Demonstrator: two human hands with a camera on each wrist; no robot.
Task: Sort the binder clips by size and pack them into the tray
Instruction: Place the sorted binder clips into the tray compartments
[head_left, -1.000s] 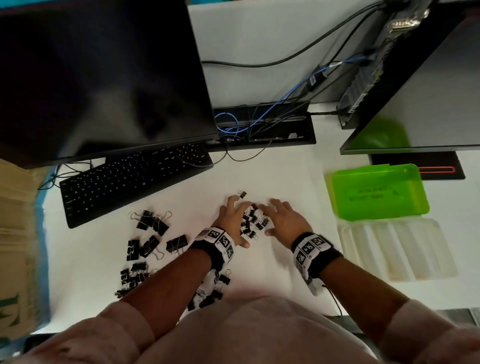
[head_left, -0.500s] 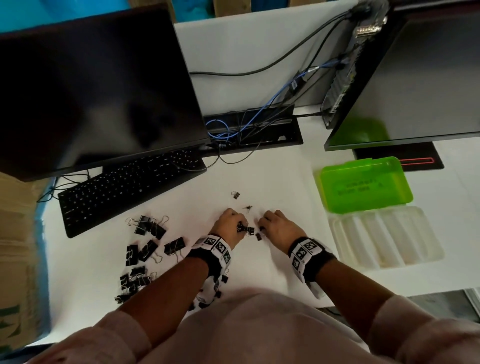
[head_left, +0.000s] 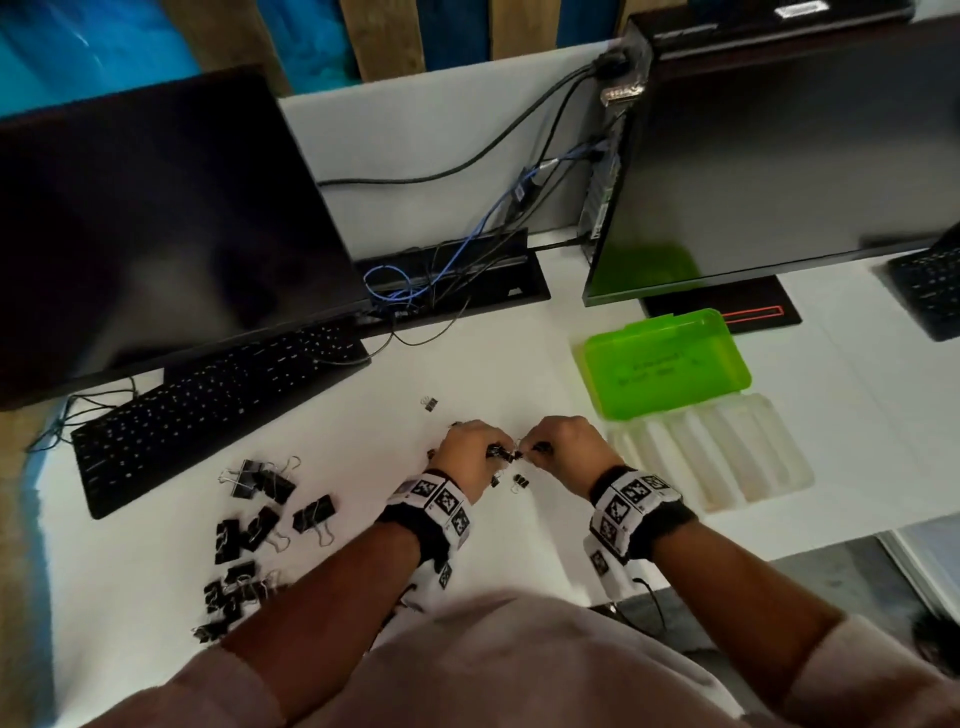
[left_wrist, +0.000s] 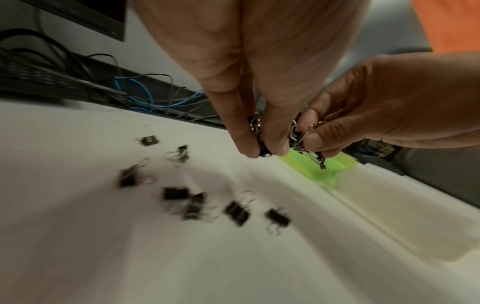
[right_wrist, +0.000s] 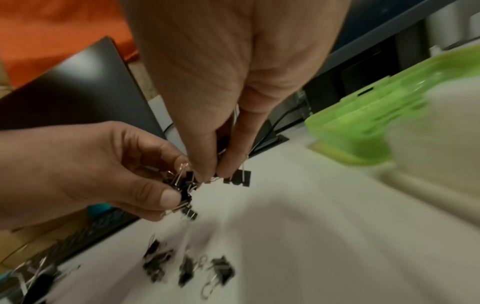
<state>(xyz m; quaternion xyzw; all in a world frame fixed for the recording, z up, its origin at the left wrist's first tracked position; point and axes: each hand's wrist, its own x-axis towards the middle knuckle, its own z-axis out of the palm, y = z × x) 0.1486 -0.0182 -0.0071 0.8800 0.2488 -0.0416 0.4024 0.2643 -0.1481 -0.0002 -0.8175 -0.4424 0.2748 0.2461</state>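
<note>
We see left hand (head_left: 467, 453) and right hand (head_left: 566, 447) now lifted off white tabletop (head_left: 519, 364), each pinching small black binder clips (left_wrist: 298, 142); green lid (head_left: 667, 364) writing unreadable.

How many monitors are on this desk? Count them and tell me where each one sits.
2. The left monitor stands behind the keyboard; the right monitor stands behind the green lid.
</note>
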